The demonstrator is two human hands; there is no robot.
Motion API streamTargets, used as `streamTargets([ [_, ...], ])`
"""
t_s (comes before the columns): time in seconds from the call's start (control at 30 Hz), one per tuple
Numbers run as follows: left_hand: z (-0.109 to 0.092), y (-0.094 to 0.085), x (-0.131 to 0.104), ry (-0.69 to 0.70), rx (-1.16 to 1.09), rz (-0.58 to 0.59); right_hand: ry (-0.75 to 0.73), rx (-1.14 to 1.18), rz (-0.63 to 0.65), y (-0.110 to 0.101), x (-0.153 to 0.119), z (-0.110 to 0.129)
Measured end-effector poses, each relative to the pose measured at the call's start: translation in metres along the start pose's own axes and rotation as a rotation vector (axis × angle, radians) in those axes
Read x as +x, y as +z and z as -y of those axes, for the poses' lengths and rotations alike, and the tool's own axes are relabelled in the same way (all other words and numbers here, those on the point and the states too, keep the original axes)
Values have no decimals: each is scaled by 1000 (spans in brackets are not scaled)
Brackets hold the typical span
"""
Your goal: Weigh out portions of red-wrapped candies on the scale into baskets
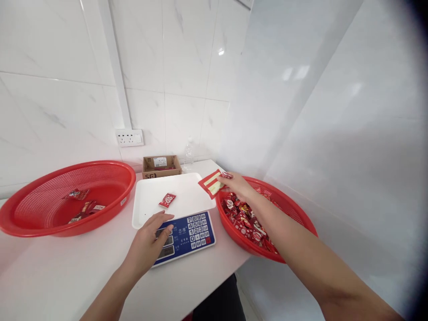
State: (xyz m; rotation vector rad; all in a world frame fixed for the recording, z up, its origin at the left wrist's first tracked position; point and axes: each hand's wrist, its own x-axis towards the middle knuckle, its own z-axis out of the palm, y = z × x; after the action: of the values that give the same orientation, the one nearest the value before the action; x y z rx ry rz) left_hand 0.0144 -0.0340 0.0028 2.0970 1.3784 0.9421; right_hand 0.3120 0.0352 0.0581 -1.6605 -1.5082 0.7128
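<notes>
Pinching a red packet [211,183], the right hand's [238,185] fingers [226,176] hold it over the gap between the scale's white tray [187,187] and the right basket [302,218], which is full of red sweets [245,218]. The left hand [149,243] lies flat, fingers [163,219] loose and grasping nothing, on the scale's display [167,245] beside the keypad [199,229]. One sweet [167,200] sits on the tray. A left basket [110,178] holding a few sweets, a box [161,165] and a bottle [189,153] share the surface [60,276].

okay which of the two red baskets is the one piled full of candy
The red basket on the right, under the right hand, is heaped with red wrapped candies. The left basket holds only a few packets on its bottom.
</notes>
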Motion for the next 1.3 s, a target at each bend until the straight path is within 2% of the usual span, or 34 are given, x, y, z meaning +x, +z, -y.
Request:
streamTargets([
  [0.13, 7, -7, -5, -2, 43, -30, -41, -31, 10, 31, 10, 10],
  [0.27, 15, -15, -12, -33, 71, -56, -60, -120, 4, 38, 9, 11],
  [0.33, 17, -17, -13, -43, 68, -66, -60, -164, -4, 31, 5, 7],
  [0.43, 18, -18, -13, -23, 62, -87, -31, -201, 20, 7, -6, -3],
  [0.63, 21, -11, -7, -22, 57, -81, 66, -72, 188, -52, -37, -25],
  [0.7, 22, -7, -5, -6, 63, -71, 130, -115, 250, -65, -47, -34],
  [0.8, 22, -3, -3, 3, 60, -61, 250, -319, 377, -70, -60, -54],
  [0.9, 21, -1, -3, -29, 58, -54, 289, -457, 447, -57, -74, -74],
  [1.03, 17, 0, -2, -19, 67, -50, 242, -563, 418, -32, -84, -88],
  [1.1, 15, 0, -2, -1, 72, -49, 214, -572, 391, -26, -85, -91],
  [1.2, 15, -2, -4, 12, 82, -53, 163, -559, 324, -32, -78, -92],
  [1.3, 17, -4, -6, 15, 79, -69, 133, -541, 193, -52, -66, -90],
])
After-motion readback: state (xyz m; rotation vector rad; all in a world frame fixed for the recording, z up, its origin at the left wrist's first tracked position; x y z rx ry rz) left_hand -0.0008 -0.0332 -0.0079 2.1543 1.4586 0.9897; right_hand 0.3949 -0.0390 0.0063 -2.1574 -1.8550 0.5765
